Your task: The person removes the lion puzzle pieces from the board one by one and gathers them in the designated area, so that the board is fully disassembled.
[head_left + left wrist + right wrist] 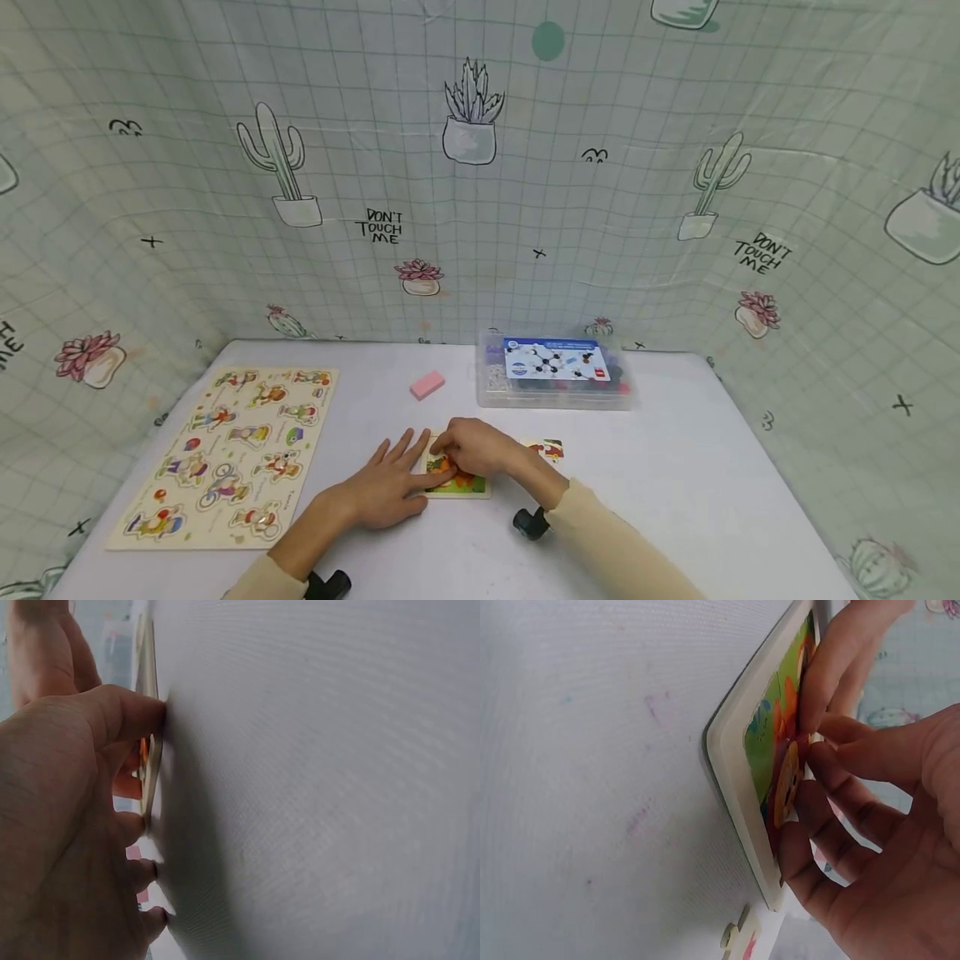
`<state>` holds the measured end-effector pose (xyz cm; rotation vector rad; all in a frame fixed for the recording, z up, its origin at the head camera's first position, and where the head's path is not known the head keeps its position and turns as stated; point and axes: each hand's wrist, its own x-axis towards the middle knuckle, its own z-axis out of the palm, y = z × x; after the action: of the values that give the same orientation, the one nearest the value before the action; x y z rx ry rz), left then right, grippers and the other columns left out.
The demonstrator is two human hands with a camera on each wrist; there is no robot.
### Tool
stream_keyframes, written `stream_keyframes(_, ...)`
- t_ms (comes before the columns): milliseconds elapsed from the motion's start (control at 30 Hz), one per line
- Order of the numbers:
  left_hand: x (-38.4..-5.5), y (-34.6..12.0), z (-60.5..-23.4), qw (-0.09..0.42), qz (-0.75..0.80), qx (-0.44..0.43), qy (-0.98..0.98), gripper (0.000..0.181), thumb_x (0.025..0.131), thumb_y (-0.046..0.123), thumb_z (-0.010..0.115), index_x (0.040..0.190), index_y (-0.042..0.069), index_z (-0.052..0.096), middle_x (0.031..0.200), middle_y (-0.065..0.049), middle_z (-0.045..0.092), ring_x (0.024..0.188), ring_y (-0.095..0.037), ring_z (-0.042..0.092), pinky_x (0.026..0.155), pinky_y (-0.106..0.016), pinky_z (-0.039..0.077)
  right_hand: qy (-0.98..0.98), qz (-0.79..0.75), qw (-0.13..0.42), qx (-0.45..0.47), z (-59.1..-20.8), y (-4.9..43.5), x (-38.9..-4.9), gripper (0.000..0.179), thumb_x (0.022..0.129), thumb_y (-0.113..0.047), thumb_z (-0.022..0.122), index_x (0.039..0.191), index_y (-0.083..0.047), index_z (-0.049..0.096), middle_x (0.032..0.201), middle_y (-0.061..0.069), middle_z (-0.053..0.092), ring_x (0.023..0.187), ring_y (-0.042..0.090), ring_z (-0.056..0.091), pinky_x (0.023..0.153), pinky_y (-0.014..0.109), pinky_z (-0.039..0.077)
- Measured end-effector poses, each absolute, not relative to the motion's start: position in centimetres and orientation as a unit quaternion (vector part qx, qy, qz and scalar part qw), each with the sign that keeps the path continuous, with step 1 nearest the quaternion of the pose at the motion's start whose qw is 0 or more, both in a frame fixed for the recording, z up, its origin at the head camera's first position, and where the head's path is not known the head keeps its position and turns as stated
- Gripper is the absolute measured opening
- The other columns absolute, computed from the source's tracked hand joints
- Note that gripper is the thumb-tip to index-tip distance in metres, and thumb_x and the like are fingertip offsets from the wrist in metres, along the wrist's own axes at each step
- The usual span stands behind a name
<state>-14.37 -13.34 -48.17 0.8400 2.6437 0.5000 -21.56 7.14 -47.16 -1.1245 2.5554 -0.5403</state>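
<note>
A small wooden jigsaw puzzle (472, 484) with a bright green and orange picture lies flat on the table, its pale frame (731, 761) plain in the right wrist view. My left hand (386, 492) spreads over its left side, one finger across the picture and the thumb down on the tabletop. From above, my right hand (476, 450) presses bent fingertips (799, 859) onto the picture, beside the left fingers. Nothing shows pinched between the right thumb and fingers. Behind the right wrist lie puzzle pieces (552, 450), partly covered by the arm.
A large pale board (225, 437) with picture pieces covers the table's left side. A pink block (427, 385) lies behind the hands. At the back stands a clear plastic case (555, 396) with a molecule label. Patterned cloth (480, 208) hangs behind the table.
</note>
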Motion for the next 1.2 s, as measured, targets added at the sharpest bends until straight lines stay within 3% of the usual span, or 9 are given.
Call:
stream_keyframes(800, -14.46, -13.46, -48.31, 0.163, 0.162, 0.302, 0.925, 0.046, 0.104, 0.036, 0.045, 0.151, 0.036, 0.047, 0.168, -0.016, 0.009, 0.154, -0.042, 0.005, 0.118, -0.066, 0.011, 0.887, -0.229, 0.164, -0.365, -47.34, 7.19, -21.78, 0.026, 0.099, -0.004, 0.056, 0.11, -0.011, 0.078, 0.096, -0.003, 0.067, 0.081, 0.004, 0.053, 0.079, 0.021, 0.048)
stream_keyframes(1200, -14.4, -13.43, -48.26, 0.16, 0.161, 0.305, 0.925, 0.047, 0.104, 0.036, 0.045, 0.151, 0.037, 0.047, 0.168, -0.016, 0.011, 0.154, -0.042, 0.007, 0.117, -0.066, 0.013, 0.888, -0.248, 0.187, -0.339, -47.28, 7.11, -21.85, 0.021, 0.098, -0.01, 0.059, 0.11, -0.014, 0.077, 0.088, -0.011, 0.064, 0.074, 0.004, 0.053, 0.071, 0.021, 0.046)
